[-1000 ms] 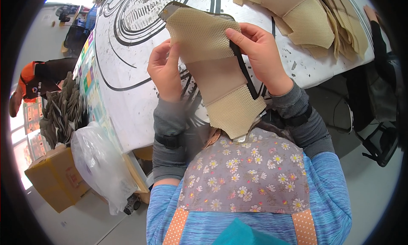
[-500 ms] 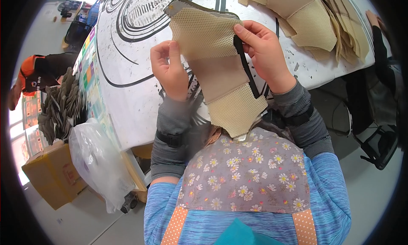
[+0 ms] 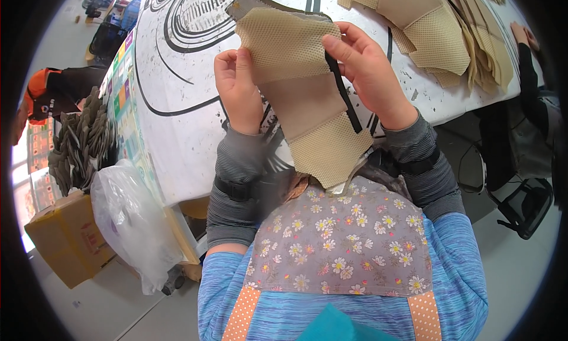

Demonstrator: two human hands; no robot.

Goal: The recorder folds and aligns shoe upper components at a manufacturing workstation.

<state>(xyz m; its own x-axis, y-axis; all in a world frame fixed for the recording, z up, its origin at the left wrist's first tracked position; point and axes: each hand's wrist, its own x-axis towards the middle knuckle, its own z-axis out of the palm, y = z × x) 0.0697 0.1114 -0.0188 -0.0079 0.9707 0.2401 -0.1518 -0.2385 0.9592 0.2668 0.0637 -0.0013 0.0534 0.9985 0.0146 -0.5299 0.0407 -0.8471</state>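
Note:
A beige sewn fabric piece (image 3: 305,101) hangs between my hands, with perforated mesh at both ends and a smooth band across its middle. Dark trim runs along its top edge, and a black strip (image 3: 343,92) lines its right side. My left hand (image 3: 238,83) pinches the left edge of the upper mesh between thumb and fingers. On the opposite edge, my right hand (image 3: 370,68) grips the fabric near the top of the black strip, thumb in front. The lower end of the piece reaches down to my flowered apron (image 3: 343,240).
Stacked beige mesh pieces (image 3: 441,45) lie at the table's far right. The white table (image 3: 177,145) has black curved lines. To the left are a pile of grey-green pieces (image 3: 83,142), a cardboard box (image 3: 71,240) and a clear plastic bag (image 3: 133,222). Another person's hand (image 3: 520,34) rests at the right.
My left hand has shifted slightly right and up along the fabric's edge. The piece stays held in both hands, nearly in the same place.

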